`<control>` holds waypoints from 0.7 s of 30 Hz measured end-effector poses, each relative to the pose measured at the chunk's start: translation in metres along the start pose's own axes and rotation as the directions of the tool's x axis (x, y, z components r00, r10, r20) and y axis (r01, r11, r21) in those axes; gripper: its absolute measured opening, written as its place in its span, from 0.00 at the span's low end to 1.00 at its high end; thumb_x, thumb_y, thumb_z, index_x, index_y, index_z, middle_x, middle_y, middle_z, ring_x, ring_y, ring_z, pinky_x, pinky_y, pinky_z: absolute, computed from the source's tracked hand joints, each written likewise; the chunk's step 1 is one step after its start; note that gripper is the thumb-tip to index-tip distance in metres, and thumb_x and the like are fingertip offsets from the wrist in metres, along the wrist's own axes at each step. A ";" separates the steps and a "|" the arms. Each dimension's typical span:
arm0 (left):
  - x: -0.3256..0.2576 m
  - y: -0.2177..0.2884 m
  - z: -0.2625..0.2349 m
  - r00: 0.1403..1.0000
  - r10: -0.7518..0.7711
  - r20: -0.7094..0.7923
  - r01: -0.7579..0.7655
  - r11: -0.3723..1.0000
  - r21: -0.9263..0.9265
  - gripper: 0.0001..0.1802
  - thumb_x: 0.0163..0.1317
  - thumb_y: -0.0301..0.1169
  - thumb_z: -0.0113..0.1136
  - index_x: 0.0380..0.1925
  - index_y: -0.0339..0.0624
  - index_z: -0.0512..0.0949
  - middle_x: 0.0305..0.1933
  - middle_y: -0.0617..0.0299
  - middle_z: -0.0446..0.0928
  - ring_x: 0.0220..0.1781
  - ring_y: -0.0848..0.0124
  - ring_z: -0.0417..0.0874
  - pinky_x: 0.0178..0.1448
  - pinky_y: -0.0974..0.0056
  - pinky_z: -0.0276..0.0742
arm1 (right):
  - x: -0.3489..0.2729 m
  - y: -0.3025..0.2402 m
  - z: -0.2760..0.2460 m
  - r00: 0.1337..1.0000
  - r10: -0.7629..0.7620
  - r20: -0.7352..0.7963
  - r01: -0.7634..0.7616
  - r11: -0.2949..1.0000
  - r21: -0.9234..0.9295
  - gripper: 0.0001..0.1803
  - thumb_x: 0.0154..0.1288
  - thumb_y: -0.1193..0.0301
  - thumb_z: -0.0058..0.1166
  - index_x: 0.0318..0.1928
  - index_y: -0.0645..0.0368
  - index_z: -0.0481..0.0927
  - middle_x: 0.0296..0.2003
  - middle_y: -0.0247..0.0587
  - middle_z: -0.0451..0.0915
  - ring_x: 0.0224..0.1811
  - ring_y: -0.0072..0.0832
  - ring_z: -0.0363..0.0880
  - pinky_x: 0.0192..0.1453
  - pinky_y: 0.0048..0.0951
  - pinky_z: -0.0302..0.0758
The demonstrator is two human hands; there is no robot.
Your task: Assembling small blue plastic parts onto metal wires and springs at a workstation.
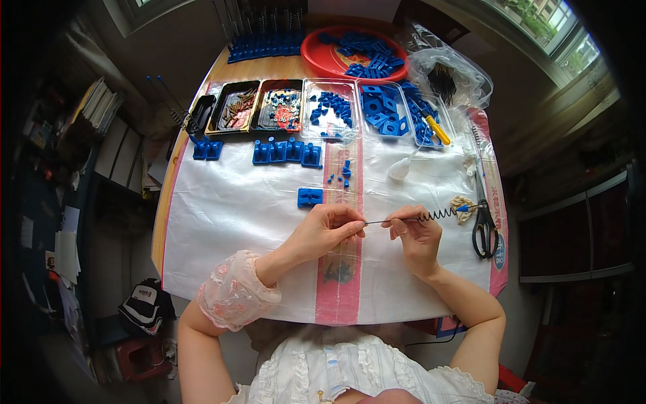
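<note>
A thin dark metal rod with a coiled spring (439,215) stretches across my hands above the table. My left hand (331,227) pinches its left end between thumb and fingertips. Just left of the coil, my right hand (418,241) grips the same rod with its fingers. A blue cone-shaped piece (462,209) shows at the spring's right end, in front of a crumpled beige cloth. Beyond my left hand lies a square blue plastic part (310,197). Several tiny blue pieces (346,173) are scattered farther back.
Scissors (483,232) lie at the right. A white squeeze bottle (399,168) and a row of blue blocks (286,153) sit mid-table. Behind are trays of screws (233,108), nuts (277,108) and blue parts (383,111), a yellow-handled tool (437,130) and a red basin (319,60).
</note>
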State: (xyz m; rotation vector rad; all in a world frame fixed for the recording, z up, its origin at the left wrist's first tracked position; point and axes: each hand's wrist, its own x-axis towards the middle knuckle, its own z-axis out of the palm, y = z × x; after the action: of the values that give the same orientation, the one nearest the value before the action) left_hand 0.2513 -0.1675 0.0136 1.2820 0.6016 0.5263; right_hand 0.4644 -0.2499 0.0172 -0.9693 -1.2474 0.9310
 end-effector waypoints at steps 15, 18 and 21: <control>-0.001 -0.003 -0.002 1.000 -0.024 0.005 0.024 0.998 -0.066 0.06 0.73 0.28 0.62 0.43 0.38 0.84 0.37 0.68 0.85 0.35 0.85 0.79 0.41 0.76 0.77 | 0.000 0.001 0.000 1.000 -0.001 0.012 0.001 1.000 0.022 0.06 0.72 0.85 0.55 0.45 0.65 0.76 0.37 0.43 0.83 0.33 0.19 0.77 0.39 0.22 0.76; -0.001 -0.003 -0.004 0.999 -0.025 0.020 0.027 0.995 -0.092 0.06 0.73 0.28 0.63 0.44 0.38 0.84 0.37 0.68 0.85 0.35 0.85 0.79 0.41 0.77 0.77 | -0.001 0.002 -0.002 1.000 0.003 0.026 -0.004 1.000 0.025 0.06 0.72 0.86 0.55 0.46 0.65 0.76 0.37 0.42 0.82 0.34 0.19 0.78 0.39 0.22 0.76; 0.001 -0.001 -0.002 0.999 -0.031 0.017 0.032 0.998 -0.060 0.07 0.73 0.28 0.62 0.45 0.37 0.83 0.37 0.68 0.84 0.35 0.85 0.79 0.41 0.77 0.77 | 0.000 0.000 -0.002 1.000 0.008 0.017 -0.008 1.000 0.013 0.06 0.71 0.86 0.55 0.46 0.65 0.76 0.36 0.40 0.82 0.35 0.19 0.79 0.39 0.22 0.76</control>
State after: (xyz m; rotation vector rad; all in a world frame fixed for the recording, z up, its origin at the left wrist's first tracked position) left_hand 0.2503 -0.1654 0.0125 1.2170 0.5872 0.5044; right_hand 0.4663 -0.2502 0.0165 -0.9585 -1.2516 0.9540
